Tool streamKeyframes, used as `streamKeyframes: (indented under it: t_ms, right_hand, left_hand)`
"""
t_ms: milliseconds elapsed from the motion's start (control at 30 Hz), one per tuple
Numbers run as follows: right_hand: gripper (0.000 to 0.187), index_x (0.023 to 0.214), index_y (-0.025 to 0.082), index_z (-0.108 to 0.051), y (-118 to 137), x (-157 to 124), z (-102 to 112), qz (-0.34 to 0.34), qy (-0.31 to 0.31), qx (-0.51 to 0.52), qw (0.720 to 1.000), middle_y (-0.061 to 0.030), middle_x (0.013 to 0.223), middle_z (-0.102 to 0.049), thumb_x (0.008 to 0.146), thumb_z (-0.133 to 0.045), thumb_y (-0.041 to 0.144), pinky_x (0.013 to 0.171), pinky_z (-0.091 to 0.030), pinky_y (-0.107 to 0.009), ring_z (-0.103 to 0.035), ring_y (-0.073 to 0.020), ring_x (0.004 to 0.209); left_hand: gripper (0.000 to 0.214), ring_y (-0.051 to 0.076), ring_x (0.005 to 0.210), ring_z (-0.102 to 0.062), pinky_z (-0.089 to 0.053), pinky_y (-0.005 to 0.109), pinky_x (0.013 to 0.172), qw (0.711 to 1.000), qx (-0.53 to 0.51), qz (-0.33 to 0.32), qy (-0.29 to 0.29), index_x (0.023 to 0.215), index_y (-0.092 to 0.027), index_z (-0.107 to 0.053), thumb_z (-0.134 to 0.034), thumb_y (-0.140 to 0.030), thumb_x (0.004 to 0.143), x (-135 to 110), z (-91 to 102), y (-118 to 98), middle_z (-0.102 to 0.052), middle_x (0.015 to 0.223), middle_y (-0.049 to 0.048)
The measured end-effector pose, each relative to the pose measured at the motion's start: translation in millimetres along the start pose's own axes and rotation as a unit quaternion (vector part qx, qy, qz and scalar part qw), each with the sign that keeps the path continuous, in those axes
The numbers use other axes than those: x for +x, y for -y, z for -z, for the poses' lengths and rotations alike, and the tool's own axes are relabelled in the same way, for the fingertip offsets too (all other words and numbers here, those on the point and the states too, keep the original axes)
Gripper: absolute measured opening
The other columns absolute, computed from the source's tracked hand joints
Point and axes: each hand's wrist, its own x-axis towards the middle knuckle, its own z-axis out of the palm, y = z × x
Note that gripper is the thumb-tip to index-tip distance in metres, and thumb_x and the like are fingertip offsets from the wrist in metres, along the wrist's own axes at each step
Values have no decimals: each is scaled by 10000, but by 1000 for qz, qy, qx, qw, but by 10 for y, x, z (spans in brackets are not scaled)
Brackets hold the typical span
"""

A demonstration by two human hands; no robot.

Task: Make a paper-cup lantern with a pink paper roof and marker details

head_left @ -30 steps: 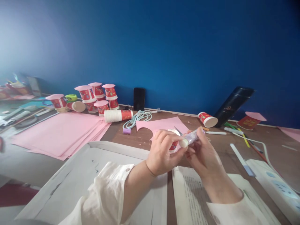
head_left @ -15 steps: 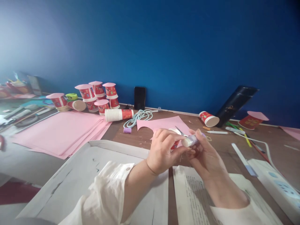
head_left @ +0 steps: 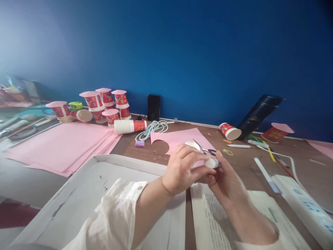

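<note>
In front of me, my right hand is closed round a glue stick, whose pale open end faces left and towards me. The thumb and index finger of my left hand pinch at that same end. Just beyond my left hand shows the white rim of a paper cup; my fingers hide most of it. Scissors lie past my hands on a cut pink sheet. A purple cap lies on the table to the left.
Several red paper cups with pink discs stand at the back left, beside a stack of pink paper. A white tray lies front left. A black bottle, markers and a power strip are on the right.
The glue stick has turned so that its open end points more towards me, and my hands sit slightly lower. The scissors handles have come into sight.
</note>
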Motion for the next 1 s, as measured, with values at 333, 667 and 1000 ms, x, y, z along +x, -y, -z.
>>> streamKeyframes:
  t_ms: [333,667,1000]
  right_hand:
    - [311,812,187,-671,-115,-83,76,-68,3,-44,997,35,596,-568,763,-705,492,392,-406,-149,-461,-55,459]
    - [530,1212,307,-617,171,-286,348,285,-92,-412,861,-38,1123,-626,727,-711,499,550,-458,-226,-572,-147,762]
    - [342,1029,296,-695,-12,-285,471,300,53,-575,759,-45,1003,-662,692,-738,340,556,-448,-268,-573,-173,710]
  left_hand:
    - [276,181,818,-617,-508,339,737,999,-47,18,21,884,-194,-650,-739,-419,751,17,3,-51,-668,818,47]
    - [263,174,785,-608,-510,340,736,999,-45,24,17,873,-194,-616,-733,-397,753,9,4,-52,-664,787,33]
    - [424,187,826,-620,-519,347,762,990,-89,9,113,1020,-199,-578,-708,-501,753,-74,-33,-83,-679,860,44]
